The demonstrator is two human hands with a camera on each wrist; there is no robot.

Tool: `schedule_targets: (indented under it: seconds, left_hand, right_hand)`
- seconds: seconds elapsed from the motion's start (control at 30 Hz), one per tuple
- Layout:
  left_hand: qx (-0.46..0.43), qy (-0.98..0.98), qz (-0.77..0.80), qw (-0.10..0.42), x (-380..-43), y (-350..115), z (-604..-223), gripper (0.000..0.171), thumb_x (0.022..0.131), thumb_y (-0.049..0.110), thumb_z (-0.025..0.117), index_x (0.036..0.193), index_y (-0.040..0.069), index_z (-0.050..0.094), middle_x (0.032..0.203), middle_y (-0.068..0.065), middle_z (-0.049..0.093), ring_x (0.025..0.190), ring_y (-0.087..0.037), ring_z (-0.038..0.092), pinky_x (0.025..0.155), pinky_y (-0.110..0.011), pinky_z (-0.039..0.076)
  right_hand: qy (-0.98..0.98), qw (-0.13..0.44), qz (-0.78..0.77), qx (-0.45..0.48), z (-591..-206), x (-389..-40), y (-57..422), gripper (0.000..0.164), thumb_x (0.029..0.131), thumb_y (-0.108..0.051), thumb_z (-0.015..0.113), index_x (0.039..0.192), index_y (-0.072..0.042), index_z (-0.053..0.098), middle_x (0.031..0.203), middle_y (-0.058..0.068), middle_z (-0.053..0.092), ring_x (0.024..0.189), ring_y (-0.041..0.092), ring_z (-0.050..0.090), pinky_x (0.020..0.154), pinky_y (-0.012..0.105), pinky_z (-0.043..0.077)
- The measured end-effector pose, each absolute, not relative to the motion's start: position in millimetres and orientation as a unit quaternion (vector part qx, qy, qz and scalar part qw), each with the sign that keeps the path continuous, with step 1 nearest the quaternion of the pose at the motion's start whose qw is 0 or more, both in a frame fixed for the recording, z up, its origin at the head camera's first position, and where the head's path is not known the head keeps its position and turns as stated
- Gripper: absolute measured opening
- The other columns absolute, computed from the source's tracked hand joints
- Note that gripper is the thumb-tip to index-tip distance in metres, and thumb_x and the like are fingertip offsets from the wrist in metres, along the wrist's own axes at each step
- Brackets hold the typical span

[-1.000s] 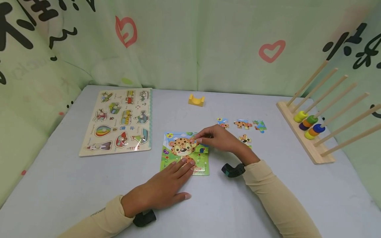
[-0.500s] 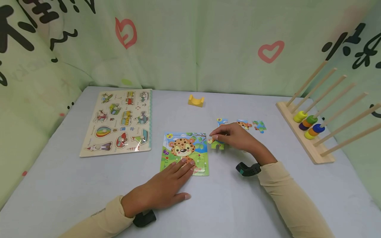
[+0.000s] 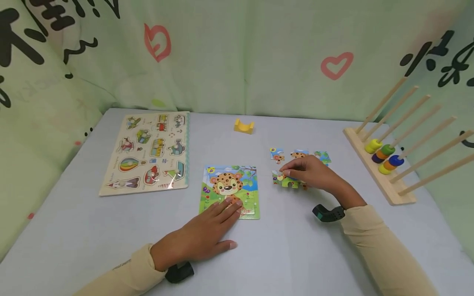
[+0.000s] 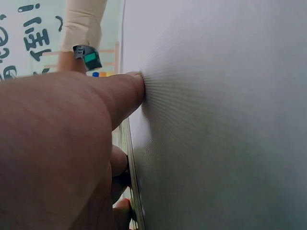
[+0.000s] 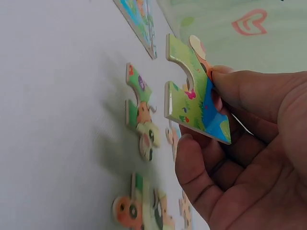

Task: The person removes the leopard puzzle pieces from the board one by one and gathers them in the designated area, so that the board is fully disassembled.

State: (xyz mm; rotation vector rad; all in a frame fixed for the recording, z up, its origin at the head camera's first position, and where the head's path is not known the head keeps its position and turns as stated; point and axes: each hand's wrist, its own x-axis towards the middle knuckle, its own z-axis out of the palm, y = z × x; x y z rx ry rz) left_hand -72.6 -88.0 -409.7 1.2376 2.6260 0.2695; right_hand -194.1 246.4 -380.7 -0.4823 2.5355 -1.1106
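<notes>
My left hand (image 3: 201,236) lies with straight fingers on the lower part of a square leopard picture puzzle (image 3: 227,183). In the left wrist view its thumb (image 4: 127,93) presses down on the table. My right hand (image 3: 314,174) pinches a green and blue jigsaw piece (image 5: 196,103) between thumb and fingers, to the right of the picture. In the right wrist view this piece is held up over the table, tilted, and another jigsaw piece (image 5: 144,122) lies below it. More loose pieces (image 3: 277,155) lie just beyond the right hand, some partly hidden by it.
A wooden board with vehicle pictures (image 3: 152,154) lies at the left. A small yellow curved block (image 3: 244,126) stands near the back edge. On the right is a wooden peg rack (image 3: 381,168) with coloured rings on some pegs. A printed curtain (image 3: 237,61) surrounds the table.
My right hand has carried the jigsaw piece from the picture's right side further right, over the loose pieces. The picture's upper right now shows uncovered. My left hand has stayed put.
</notes>
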Motion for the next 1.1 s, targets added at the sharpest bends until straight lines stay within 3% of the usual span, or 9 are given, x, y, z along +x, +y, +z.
schedule_targets:
  seconds: [0.13, 0.43, 0.67, 0.9, 1.1]
  left_hand:
    - [0.421, 0.895, 0.089, 0.118, -74, -86, -410, 0.074, 0.100, 0.050, 0.046, 0.155, 0.007, 0.022, 0.163, -0.005, 0.009, 0.148, -0.025, 0.000, 0.117, -0.042, 0.014]
    - [0.418, 0.898, 0.080, 0.112, -73, -87, -412, 0.075, 0.099, 0.052, 0.047, 0.155, 0.007, 0.024, 0.162, -0.004, 0.010, 0.148, -0.026, 0.000, 0.116, -0.043, 0.015]
    - [0.417, 0.898, 0.083, 0.114, -73, -87, -411, 0.075, 0.099, 0.051, 0.047, 0.155, 0.007, 0.024, 0.163, -0.004, 0.010, 0.148, -0.026, 0.001, 0.116, -0.043, 0.015]
    - [0.419, 0.896, 0.089, 0.118, -73, -87, -409, 0.074, 0.099, 0.049, 0.048, 0.154, 0.006, 0.024, 0.162, -0.005, 0.010, 0.148, -0.026, 0.001, 0.116, -0.044, 0.016]
    - [0.418, 0.896, 0.087, 0.121, -72, -87, -407, 0.073, 0.100, 0.049, 0.048, 0.154, 0.006, 0.025, 0.162, -0.005, 0.011, 0.148, -0.027, 0.002, 0.116, -0.043, 0.017]
  right_hand:
    - [0.893, 0.169, -0.388, -0.150, -383, -189, 260, 0.023, 0.096, -0.024, 0.065, 0.109, -0.008, 0.073, 0.097, 0.004, 0.070, 0.070, 0.018, 0.054, 0.059, 0.030, 0.047]
    - [0.905, 0.115, -0.381, -0.149, -379, -185, 286, 0.021, 0.097, -0.017, 0.063, 0.111, -0.005, 0.072, 0.108, 0.008, 0.069, 0.094, 0.015, 0.059, 0.075, 0.022, 0.050]
    - [0.917, 0.109, -0.352, -0.152, -379, -187, 307, 0.024, 0.099, -0.017, 0.058, 0.114, -0.002, 0.071, 0.105, 0.010, 0.070, 0.092, 0.015, 0.058, 0.072, 0.023, 0.049]
    - [0.929, 0.125, -0.323, -0.130, -379, -187, 324, 0.029, 0.101, -0.021, 0.057, 0.118, -0.002, 0.069, 0.110, 0.011, 0.069, 0.098, 0.017, 0.057, 0.075, 0.022, 0.047]
    - [0.935, 0.152, -0.299, -0.117, -378, -192, 336, 0.029, 0.101, -0.021, 0.056, 0.117, -0.002, 0.070, 0.117, 0.016, 0.066, 0.102, 0.024, 0.054, 0.078, 0.028, 0.046]
